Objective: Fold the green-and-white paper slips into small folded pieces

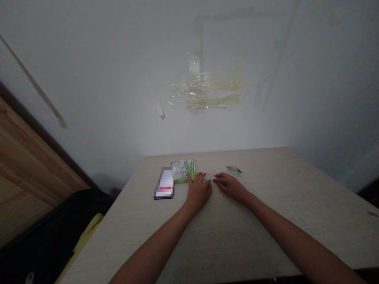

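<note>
My left hand rests on the table with its fingers spread. Its fingertips lie at the lower right edge of a green-and-white printed packet, and its thumb side is close to a small pale printed paper. From the other side, the bent fingers of my right hand close on the right edge of that small paper. Long green strips show on the right part of the packet; whether they are printed or loose I cannot tell. Beyond my right hand lies a small crumpled wrapper-like piece.
A phone with a blurred screen lies left of the packet. The pale wooden table meets a white wall bearing old clear tape. At lower left are a dark bag-like thing, yellow cloth and wooden boards.
</note>
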Tool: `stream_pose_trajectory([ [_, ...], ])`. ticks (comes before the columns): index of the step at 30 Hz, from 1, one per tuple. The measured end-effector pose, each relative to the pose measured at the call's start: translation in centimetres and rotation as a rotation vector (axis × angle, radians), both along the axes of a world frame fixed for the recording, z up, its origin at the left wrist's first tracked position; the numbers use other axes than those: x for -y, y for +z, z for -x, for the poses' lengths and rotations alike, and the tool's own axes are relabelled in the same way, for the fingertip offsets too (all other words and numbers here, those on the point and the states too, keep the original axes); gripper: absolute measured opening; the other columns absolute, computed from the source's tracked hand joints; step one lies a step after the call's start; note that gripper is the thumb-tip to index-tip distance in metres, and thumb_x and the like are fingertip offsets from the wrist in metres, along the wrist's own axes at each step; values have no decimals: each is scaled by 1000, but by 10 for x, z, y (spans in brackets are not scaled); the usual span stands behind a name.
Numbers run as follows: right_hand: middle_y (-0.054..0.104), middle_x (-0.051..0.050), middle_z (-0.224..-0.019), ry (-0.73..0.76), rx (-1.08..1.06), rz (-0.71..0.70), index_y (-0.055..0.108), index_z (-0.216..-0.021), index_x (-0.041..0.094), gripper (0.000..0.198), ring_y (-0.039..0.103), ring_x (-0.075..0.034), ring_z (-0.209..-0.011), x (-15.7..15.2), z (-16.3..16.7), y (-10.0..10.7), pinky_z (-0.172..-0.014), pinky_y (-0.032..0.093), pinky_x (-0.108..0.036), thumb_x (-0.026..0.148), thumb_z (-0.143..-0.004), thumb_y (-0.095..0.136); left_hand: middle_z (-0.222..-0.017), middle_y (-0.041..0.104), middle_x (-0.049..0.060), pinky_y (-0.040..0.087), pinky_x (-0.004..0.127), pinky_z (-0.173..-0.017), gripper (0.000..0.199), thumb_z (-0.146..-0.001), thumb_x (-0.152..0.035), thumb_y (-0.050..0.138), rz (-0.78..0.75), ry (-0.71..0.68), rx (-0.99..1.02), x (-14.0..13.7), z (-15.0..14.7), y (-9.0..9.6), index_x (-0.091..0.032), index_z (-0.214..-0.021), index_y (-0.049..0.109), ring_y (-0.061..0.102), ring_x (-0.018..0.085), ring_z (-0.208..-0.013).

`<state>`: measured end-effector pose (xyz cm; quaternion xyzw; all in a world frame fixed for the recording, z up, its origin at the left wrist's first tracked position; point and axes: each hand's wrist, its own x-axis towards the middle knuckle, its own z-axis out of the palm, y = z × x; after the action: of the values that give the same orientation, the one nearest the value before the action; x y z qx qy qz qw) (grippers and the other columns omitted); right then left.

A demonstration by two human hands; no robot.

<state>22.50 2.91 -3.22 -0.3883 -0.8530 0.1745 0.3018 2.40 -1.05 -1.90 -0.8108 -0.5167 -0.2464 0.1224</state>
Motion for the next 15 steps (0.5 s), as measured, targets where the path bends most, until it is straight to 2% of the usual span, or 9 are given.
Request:
stream_pose_trajectory([
  [11, 62, -10, -125, -63, -8, 6, 71, -112, 23, 31, 57, -22, -117, 1, 1, 0, -105, 42, -40, 19, -85, 54, -128, 59, 6, 10, 72, -108, 23, -91, -39, 51, 85, 57, 9, -5, 2, -1, -34, -102, 70, 41, 29, -130],
  [15, 61, -10, -127, -55, 11, -2, 70, -113, 23, 32, 57, -22, -118, -1, 0, -3, -106, 41, -40, 20, -85, 54, -132, 57, 4, 6, 76, -106, 23, -90, -42, 51, 128, 99, 51, -8, 4, -2, -38, -103, 70, 38, 31, -132],
])
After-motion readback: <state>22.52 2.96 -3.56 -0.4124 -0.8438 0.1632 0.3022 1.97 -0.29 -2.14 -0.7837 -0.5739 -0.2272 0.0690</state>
